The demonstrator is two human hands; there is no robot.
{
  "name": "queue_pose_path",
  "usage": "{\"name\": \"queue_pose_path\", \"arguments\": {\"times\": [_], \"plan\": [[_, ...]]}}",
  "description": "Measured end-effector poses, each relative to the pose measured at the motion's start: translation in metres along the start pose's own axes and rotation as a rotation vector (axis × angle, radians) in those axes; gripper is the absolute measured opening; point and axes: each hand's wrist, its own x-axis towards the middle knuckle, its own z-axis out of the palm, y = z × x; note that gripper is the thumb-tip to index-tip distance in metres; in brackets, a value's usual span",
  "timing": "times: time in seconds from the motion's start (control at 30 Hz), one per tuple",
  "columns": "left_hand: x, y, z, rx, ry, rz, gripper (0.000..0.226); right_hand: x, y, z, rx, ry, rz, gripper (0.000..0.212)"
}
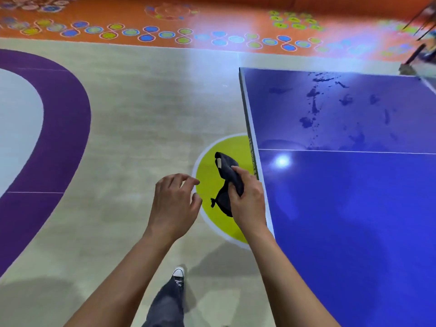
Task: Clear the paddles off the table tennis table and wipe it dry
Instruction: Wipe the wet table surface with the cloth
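The blue table tennis table [354, 208] fills the right side, its end edge running from top centre toward me. Dark wet patches [313, 107] are spread over its far half, beyond the white centre line. My right hand [247, 199] grips a crumpled dark cloth [227, 173] just off the table's left edge, above the floor. My left hand [174, 199] hovers to the left of the cloth with fingers loosely spread, holding nothing. No paddles are in view on the visible part of the table.
The floor is pale wood with a yellow circle [212, 185] below my hands, a purple curved band [59, 128] at left and an orange patterned strip [165, 22] at the back. My shoe [178, 276] is below. Blurred dark objects [422, 36] show at the top right corner.
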Motion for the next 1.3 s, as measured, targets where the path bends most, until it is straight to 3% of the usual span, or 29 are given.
{"name": "queue_pose_path", "arguments": {"times": [0.33, 0.67, 1.07, 1.3], "plan": [[0.198, -0.068, -0.003, -0.032, -0.038, 0.224, 0.034, 0.154, -0.047, 0.068, 0.025, 0.149, 0.092, 0.041], [0.404, -0.078, 0.037, -0.026, -0.116, 0.423, 0.029, 0.350, -0.012, 0.118, 0.060, 0.318, 0.155, 0.037], [0.656, -0.087, 0.072, 0.017, -0.161, 0.420, 0.028, 0.607, 0.003, 0.164, 0.053, 0.345, 0.167, 0.037], [0.823, -0.093, 0.120, 0.012, -0.205, 0.524, 0.028, 0.744, 0.039, 0.185, -0.020, 0.437, 0.277, 0.037]]}}
